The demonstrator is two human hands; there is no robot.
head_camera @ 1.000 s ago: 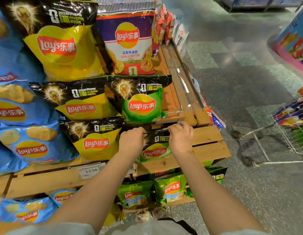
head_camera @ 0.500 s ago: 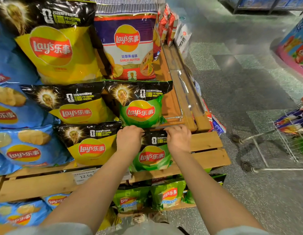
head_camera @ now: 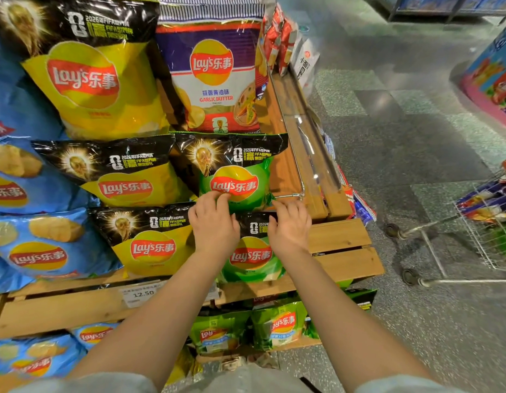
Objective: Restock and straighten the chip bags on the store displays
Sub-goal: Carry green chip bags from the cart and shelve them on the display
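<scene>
While both hands rest on the lower green bag (head_camera: 253,255), that bag stands upright at the right end of the wooden shelf's (head_camera: 339,236) front row, directly below the upper green bag (head_camera: 236,177) and beside a yellow bag (head_camera: 149,242). The left hand (head_camera: 213,225) lies over the bag's top left corner with fingers bent; the right hand (head_camera: 288,226) covers the top right corner likewise. Whether the fingers pinch the top seam or merely press it cannot be told, as the fingertips are hidden.

Judged status: placement of this bag is nearly complete; it faces forward and sits in line with its row. Remaining work appears to be release and a final squaring of its top edge. Further stock is visible in the wire cart (head_camera: 484,222) at right, which suggests restocking is unfinished. Green bags on the bottom tier (head_camera: 277,326) lean unevenly and probably need straightening.
</scene>
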